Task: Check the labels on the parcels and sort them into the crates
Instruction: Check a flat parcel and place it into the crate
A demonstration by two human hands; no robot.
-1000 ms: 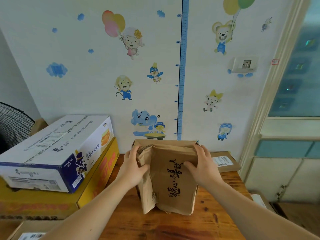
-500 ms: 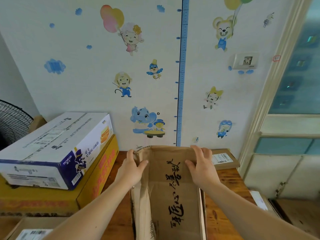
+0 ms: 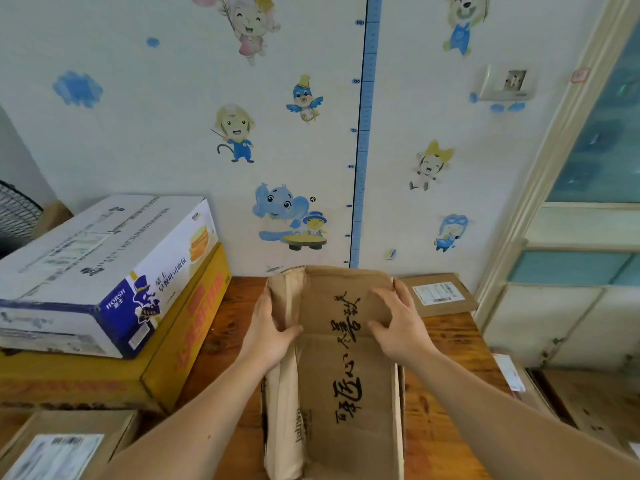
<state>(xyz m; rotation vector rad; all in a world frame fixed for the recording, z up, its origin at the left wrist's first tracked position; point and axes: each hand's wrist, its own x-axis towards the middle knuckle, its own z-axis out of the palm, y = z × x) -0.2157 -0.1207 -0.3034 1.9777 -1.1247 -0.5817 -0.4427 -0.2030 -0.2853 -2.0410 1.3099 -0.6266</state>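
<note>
A long brown cardboard parcel [image 3: 346, 382] with black brush writing lies flat on the wooden table [image 3: 228, 327] in front of me. My left hand [image 3: 273, 327] grips its taped left side near the far end. My right hand [image 3: 398, 323] rests on its top face at the far right corner, fingers spread. No label shows on the face I see. A flat brown parcel [image 3: 440, 296] with a white label lies behind it at the right. Another labelled parcel [image 3: 59, 448] sits at the bottom left.
A white and blue carton [image 3: 104, 268] is stacked on a yellow carton [image 3: 187, 327] at the left. A fan [image 3: 17, 223] stands at the far left. More cardboard boxes [image 3: 519, 379] sit low at the right, beside a cabinet. The wall is right behind the table.
The parcel stood upright a second ago; it has been tipped toward me and now lies flat on the table. Both hands stayed on its far end.
</note>
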